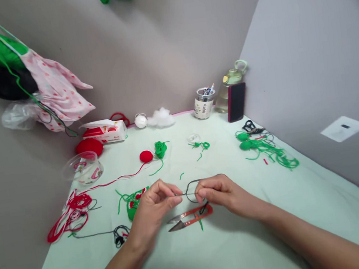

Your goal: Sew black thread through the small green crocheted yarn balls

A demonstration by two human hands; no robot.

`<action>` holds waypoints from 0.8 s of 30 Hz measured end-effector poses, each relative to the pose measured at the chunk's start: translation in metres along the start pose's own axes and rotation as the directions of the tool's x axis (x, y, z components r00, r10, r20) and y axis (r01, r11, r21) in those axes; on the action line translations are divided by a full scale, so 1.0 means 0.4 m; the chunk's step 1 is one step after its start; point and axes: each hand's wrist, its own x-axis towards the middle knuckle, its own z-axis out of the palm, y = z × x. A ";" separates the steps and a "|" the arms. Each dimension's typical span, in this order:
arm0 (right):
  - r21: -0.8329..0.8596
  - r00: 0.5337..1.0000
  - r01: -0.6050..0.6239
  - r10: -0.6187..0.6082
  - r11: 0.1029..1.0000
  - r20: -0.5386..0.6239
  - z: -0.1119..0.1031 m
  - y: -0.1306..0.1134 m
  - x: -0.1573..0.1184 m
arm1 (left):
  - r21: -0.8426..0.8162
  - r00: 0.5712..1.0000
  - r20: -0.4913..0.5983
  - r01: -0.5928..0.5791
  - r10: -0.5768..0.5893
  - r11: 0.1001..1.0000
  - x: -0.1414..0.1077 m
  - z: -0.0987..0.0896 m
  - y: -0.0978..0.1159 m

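A dark strand of yarn (187,186) is looped between my two hands above the table. My left hand (157,203) pinches one part of it between thumb and fingertips. The fingers of my right hand (218,192) are closed on the other side of the loop, and a short dark piece hangs below them. Just under the hands lie thread snips (186,225) with orange handles, their blades toward the left. A green and red knitted piece (132,204) rests beside my left hand and is partly hidden by it.
Red yarn (77,209) and a dark tangle (122,235) lie at the left. Green yarn (278,154) and black scissors (252,127) are at the right. Along the back stand a tissue pack (109,131), a pen tin (203,107), a jug and a phone (236,102).
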 end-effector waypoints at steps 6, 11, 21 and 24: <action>0.211 0.996 -0.084 0.083 0.974 0.010 0.025 0.027 -0.016 | 0.007 0.997 -0.041 -0.065 0.066 0.998 -0.027 -0.031 0.027; 0.322 0.992 -0.067 0.098 0.944 -0.083 0.019 0.003 -0.029 | 0.008 0.988 -0.113 -0.106 0.106 0.994 -0.034 -0.020 0.034; 0.053 0.954 0.135 -0.116 0.989 -0.276 -0.004 -0.027 -0.053 | -0.079 0.988 0.151 -0.009 0.021 0.997 -0.106 0.063 0.014; -0.270 0.944 0.203 -0.261 0.941 -0.201 0.035 -0.029 -0.074 | -0.408 0.996 0.055 -0.041 0.070 0.912 -0.131 0.081 0.045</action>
